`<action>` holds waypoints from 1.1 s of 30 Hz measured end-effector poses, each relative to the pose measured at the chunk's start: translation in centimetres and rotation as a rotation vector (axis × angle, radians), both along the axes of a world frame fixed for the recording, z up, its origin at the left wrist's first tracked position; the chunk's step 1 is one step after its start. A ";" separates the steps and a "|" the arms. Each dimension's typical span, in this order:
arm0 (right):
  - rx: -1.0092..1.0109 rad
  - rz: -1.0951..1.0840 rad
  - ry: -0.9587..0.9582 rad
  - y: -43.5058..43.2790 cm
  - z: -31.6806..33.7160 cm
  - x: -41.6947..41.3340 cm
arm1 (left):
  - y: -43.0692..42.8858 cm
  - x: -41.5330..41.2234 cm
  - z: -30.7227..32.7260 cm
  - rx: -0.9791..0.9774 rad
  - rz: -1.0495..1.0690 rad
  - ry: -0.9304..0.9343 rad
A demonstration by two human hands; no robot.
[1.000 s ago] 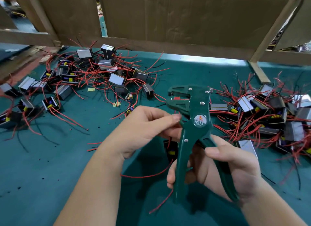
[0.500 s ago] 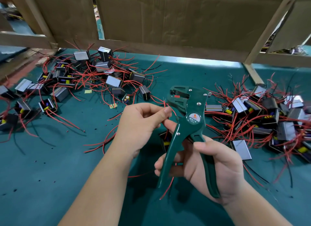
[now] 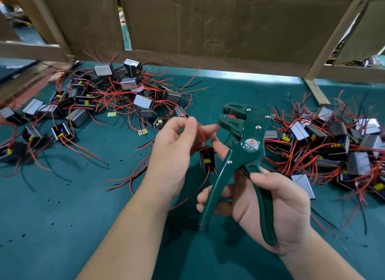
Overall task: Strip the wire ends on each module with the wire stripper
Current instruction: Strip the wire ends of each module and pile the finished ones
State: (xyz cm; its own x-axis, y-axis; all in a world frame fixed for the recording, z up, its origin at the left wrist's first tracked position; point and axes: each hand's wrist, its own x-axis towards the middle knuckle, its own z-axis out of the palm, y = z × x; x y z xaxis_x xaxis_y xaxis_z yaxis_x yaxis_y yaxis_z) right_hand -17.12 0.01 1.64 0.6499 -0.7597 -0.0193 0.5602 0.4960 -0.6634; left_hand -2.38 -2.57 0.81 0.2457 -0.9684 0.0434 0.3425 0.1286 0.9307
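Stripping, seemingly mid-batch: left grip (image 3: 177,143) is pinching a wire (image 3: 203,135) of the module (image 3: 206,157) hanging between hands, right grip (image 3: 273,206) is clasping the stripper (image 3: 246,146), mouth just beside the wire end, left pile (image 3: 108,100) and right pile (image 3: 333,146) lying on the table (image 3: 73,206), progress unclear.

One heap of modules (image 3: 116,100) is spread at upper left of the table (image 3: 62,217), another heap (image 3: 333,146) at right, the wire stripper (image 3: 241,154) between.
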 end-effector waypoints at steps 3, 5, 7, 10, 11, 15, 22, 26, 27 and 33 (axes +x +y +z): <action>-0.006 -0.028 0.018 -0.3 -0.1 -0.6 | 0.1 1.1 0.7 0.036 -0.101 0.183; 0.022 -0.039 0.022 -0.6 -0.2 -1.0 | 0.2 1.5 1.0 0.036 -0.150 0.200; 0.071 -0.088 0.055 -1.0 -0.1 -1.2 | 0.4 1.5 1.2 -0.021 -0.178 0.142; 0.142 -0.200 0.236 -1.7 -0.1 -1.7 | 0.5 1.5 1.1 -0.108 -0.121 -0.160; 0.145 -0.205 0.288 -1.9 -0.2 -1.8 | 0.5 1.4 1.0 -0.116 -0.084 -0.301; 0.089 -0.028 0.235 -1.7 -0.2 -1.9 | 0.4 1.5 0.2 -0.185 0.049 -0.733; -0.019 0.187 0.205 -0.4 -0.1 -1.3 | 0.3 2.0 0.5 -0.324 0.241 -0.911; -0.039 0.158 0.205 -0.3 0.0 -1.1 | 0.6 1.9 0.8 -0.358 0.262 -0.895; -0.047 0.143 0.209 -0.3 0.0 -1.1 | 0.6 1.9 0.9 -0.366 0.261 -0.896; -0.125 0.108 0.291 -0.3 -0.4 -1.5 | 0.8 2.1 1.3 -0.424 0.298 -0.912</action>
State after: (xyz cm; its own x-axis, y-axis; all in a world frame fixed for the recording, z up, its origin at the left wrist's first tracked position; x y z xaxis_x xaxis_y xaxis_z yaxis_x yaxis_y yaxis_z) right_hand -18.66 -0.31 1.19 0.7080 -0.6947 -0.1267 0.2869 0.4469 -0.8473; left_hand -0.33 -1.73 2.07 0.1757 -0.7362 0.6536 -0.5655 0.4680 0.6791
